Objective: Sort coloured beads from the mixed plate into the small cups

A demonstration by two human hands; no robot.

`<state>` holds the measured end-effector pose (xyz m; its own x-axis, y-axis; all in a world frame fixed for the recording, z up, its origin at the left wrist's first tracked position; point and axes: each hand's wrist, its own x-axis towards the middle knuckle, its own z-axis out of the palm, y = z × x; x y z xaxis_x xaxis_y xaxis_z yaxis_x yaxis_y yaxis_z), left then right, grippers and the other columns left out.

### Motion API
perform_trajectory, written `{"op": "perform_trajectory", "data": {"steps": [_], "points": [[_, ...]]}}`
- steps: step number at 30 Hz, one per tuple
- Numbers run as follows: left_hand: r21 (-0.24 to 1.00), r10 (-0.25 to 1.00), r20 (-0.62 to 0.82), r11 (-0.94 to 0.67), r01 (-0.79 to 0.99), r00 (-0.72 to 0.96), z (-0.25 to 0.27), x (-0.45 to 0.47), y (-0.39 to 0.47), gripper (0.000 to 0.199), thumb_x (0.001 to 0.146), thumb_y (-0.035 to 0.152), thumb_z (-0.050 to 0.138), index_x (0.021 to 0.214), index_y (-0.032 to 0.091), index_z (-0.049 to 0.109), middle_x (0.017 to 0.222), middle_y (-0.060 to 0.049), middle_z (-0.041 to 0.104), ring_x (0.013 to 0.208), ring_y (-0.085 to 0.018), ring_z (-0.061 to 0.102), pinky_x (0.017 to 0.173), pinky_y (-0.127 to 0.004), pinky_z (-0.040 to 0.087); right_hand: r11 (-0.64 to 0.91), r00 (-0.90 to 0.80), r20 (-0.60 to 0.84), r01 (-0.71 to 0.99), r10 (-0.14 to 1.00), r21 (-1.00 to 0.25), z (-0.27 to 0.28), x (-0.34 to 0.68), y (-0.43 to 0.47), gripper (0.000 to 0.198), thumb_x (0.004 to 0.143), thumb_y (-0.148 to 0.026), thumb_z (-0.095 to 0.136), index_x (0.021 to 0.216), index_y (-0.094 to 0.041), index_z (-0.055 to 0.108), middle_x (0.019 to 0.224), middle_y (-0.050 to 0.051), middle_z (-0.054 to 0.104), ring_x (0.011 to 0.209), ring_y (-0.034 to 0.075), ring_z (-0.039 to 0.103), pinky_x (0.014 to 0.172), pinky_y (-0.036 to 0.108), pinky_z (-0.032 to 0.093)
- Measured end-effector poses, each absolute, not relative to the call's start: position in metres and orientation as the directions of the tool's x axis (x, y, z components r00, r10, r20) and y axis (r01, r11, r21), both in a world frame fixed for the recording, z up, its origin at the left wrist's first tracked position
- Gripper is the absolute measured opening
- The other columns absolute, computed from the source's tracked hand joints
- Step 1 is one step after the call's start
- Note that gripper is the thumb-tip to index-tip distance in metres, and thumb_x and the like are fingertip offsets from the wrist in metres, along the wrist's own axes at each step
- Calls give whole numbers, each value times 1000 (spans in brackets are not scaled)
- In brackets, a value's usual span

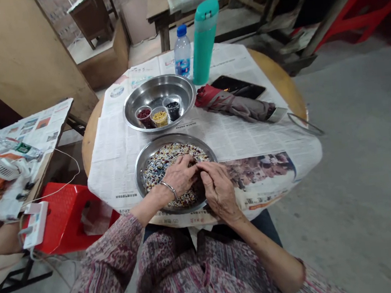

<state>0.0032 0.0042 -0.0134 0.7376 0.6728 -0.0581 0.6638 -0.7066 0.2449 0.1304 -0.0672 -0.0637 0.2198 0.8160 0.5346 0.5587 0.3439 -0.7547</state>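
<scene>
Your left hand bent over the mixed grains, which lay in the near dish; your right hand curled at its right side, fingertips close to the left's. Whether either gripped any grains, I couldn't tell. Beyond stood a bowl.

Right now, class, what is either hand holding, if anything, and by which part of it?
That cannot be told: the left hand and right hand are close together at the mixed grains, but anything pinched there is hidden or too small.
</scene>
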Motion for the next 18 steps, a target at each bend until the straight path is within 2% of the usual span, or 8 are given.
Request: {"op": "perform_trajectory", "data": {"steps": [6,11,15,18], "points": [[127,781,50,-624,771,623,-7,-7,33,27,94,35,52,115,22,63,135,-11,48,122,-29,42,100,-47,44,329,216,516,557,829,-762,-64,131,-67,30,98,-29,40,118,-23,62,115,10,66,112,24,57,101,49,44],[49,871,-37,-488,871,490,4,-27,35,24,96,30,47,111,18,62,122,-13,55,114,-27,50,93,-41,48,338,214,526,561,823,-756,-62,131,-67,28,98,-29,42,116,-23,62,113,10,67,111,24,57,100,49,45],[77,911,-146,-378,922,386,10,-45,17,26,99,24,38,114,20,58,109,-10,59,95,-22,62,83,-36,51,332,210,516,557,830,-761,-62,132,-67,28,97,-28,43,117,-24,62,113,10,67,111,25,57,100,49,45],[175,870,-193,-425,888,454,11,-57,-4,29,96,37,50,120,21,55,111,-8,59,93,-21,63,86,-37,52,333,202,512,555,835,-762,-62,132,-67,29,97,-28,43,118,-24,62,114,9,66,112,25,56,101,49,45]]}}
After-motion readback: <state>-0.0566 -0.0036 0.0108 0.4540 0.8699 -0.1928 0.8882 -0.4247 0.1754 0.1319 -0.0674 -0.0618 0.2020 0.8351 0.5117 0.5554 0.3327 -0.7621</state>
